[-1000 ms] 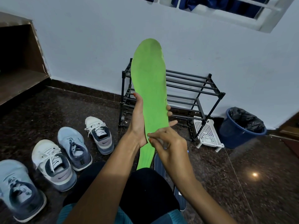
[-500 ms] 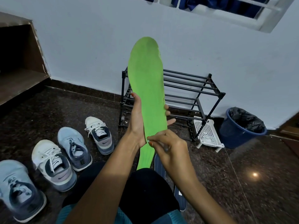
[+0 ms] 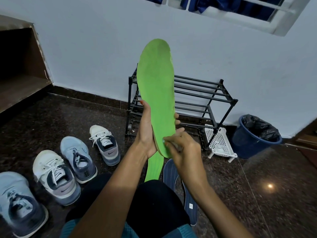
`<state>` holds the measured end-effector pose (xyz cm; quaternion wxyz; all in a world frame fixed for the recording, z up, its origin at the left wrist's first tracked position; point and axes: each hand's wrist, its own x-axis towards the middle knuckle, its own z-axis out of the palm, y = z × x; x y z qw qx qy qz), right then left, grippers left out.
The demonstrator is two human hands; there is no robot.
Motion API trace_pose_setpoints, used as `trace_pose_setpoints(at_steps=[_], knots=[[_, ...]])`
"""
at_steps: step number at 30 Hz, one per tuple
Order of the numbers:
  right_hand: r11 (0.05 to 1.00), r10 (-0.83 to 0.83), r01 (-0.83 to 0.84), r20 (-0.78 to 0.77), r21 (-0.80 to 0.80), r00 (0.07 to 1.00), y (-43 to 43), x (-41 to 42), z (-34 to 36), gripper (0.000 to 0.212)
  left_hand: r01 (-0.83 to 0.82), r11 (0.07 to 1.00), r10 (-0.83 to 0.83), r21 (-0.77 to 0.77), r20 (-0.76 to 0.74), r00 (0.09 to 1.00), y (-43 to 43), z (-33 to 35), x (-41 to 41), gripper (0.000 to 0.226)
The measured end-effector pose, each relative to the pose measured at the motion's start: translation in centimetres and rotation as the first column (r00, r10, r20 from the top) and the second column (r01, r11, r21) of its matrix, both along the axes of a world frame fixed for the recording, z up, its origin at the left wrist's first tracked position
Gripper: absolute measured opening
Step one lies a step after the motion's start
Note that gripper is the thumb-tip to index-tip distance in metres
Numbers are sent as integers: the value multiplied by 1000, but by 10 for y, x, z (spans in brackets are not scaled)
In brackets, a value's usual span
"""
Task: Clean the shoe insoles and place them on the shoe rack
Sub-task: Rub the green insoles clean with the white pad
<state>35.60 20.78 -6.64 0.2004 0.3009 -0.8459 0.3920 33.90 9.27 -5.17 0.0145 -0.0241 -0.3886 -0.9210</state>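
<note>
Above the lap, a green insole (image 3: 157, 86) stands upright, toe up, its green face toward the camera, in front of the black rack (image 3: 205, 93) by the wall. The left hand (image 3: 145, 131) grips it round the middle from behind, thumb on the left edge and fingertips showing past the right edge. The right hand (image 3: 183, 148) has its fingers bunched and curled, tips against the heel end; something greyish blurs between them, so I cannot tell whether it pinches anything. A second green insole (image 3: 154, 169) lies just below the held one, and two dark blue insoles (image 3: 171, 172) lie on the floor beside it. Four shoes (image 3: 104, 143) sit on the floor at left. A white basket (image 3: 217, 141) leans at the rack's foot, near a blue bin (image 3: 248, 145).
</note>
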Motion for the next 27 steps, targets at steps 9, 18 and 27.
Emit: trace_pose_setpoints(at_steps=[9,18,27], knots=[[999,-38,39,-40,25,998,7,-8,4,11,-15,1000,16,-24,63,998,0,4,1,88],[984,-177,171,-226,-44,958,-12,-39,22,12,-25,996,34,-86,103,994,1,4,3,69],[983,-179,171,-180,-59,967,-14,-40,22,13,-17,995,27,-100,103,994,3,1,1,66]])
